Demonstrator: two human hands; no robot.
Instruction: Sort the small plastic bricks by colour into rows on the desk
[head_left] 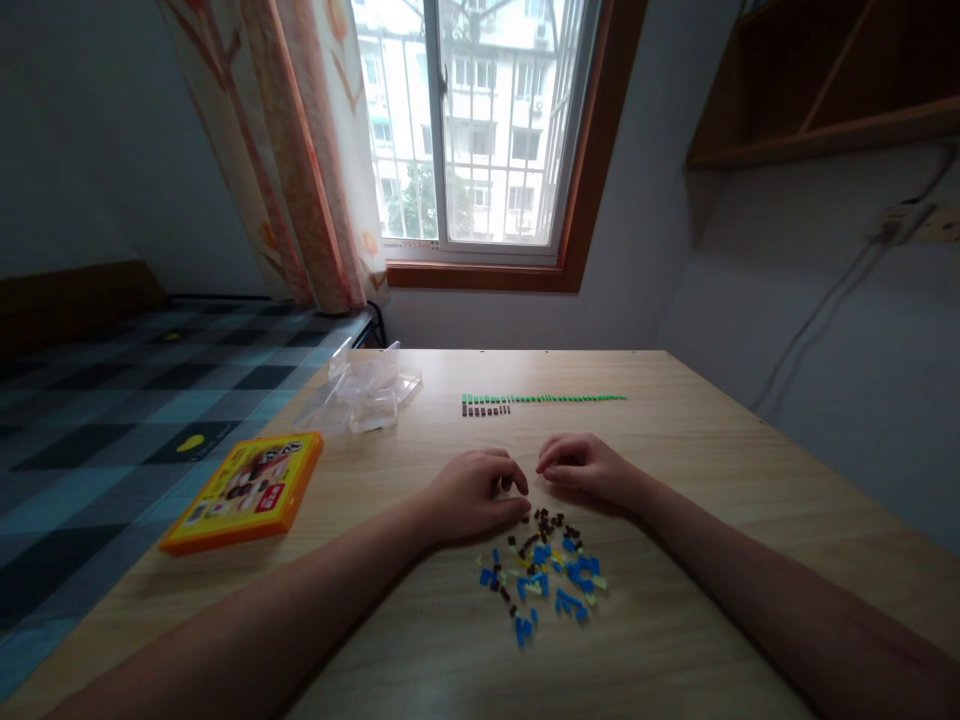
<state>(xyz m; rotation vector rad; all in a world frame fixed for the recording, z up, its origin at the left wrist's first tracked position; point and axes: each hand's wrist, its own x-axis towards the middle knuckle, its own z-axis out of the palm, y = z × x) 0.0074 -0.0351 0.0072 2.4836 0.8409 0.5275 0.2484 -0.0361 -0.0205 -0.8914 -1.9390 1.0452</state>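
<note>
My left hand (476, 492) rests on the wooden table (675, 420) with its fingers curled under, just above a loose heap of tiny blue, brown and yellow bricks (544, 575). My right hand (581, 466) lies beside it, fingers pinched together near the left hand's fingertips. What either hand holds, if anything, is too small to see. Farther back lies a straight row of green bricks (559, 398), with a short row of brown bricks (486, 410) under its left end.
An orange-rimmed yellow box (244, 490) lies at the table's left edge. Clear plastic containers (364, 395) sit behind it. A bed with a checked cover (112, 400) stands to the left, a window (480, 130) and curtain behind, a wall at right.
</note>
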